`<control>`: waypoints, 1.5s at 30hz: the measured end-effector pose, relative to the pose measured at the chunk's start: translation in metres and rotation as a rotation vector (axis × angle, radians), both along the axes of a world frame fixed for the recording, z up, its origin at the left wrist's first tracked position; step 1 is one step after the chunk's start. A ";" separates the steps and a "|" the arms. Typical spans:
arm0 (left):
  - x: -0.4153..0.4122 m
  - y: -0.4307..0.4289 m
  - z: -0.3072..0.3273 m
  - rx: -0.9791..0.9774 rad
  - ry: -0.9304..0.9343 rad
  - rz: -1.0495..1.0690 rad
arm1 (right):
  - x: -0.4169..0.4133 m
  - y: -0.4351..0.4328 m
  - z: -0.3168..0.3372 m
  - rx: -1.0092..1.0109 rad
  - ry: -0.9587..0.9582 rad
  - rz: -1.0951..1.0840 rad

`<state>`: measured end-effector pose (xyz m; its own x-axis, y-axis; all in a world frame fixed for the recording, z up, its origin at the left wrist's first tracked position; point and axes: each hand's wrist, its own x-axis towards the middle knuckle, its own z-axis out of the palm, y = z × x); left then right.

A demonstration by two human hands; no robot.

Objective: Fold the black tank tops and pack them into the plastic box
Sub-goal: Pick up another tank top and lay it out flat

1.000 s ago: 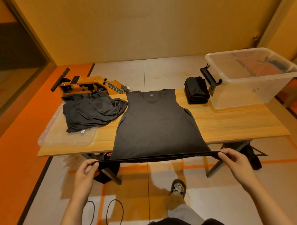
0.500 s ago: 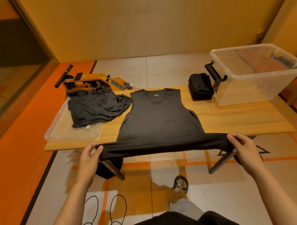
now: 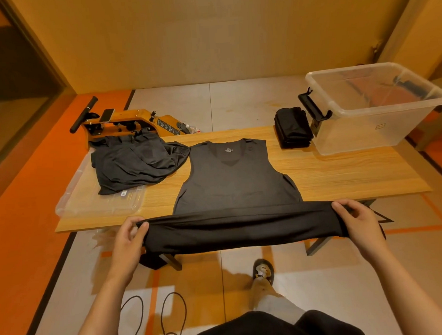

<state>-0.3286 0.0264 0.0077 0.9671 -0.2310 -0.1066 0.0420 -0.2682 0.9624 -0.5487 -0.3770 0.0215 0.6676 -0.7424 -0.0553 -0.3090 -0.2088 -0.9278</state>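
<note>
Lying flat on the table (image 3: 341, 172), the top (image 3: 230, 182) is raised at its hem past the near edge and pulled taut. One hem corner is pinched by the left hand (image 3: 128, 244), the other by the right hand (image 3: 356, 224). The box (image 3: 365, 133) is set at the table's far right, a folded stack (image 3: 293, 130) just beside.
</note>
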 end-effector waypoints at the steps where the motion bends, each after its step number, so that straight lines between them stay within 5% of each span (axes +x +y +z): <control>1: 0.003 -0.001 0.002 -0.003 0.001 0.000 | 0.003 -0.001 0.002 -0.004 0.006 0.002; 17: 0.144 -0.080 0.028 0.068 -0.028 0.030 | 0.139 -0.078 0.019 -0.002 0.049 -0.004; 30: 0.334 -0.193 -0.011 0.419 0.055 0.008 | 0.352 -0.164 -0.019 -0.369 0.330 -0.034; 33: 0.322 -0.209 -0.036 0.657 -0.095 -0.044 | 0.359 -0.141 -0.033 -0.546 0.347 0.015; 45: 0.130 -0.185 -0.121 0.840 -0.400 -0.431 | 0.236 -0.032 -0.125 -0.763 0.653 0.574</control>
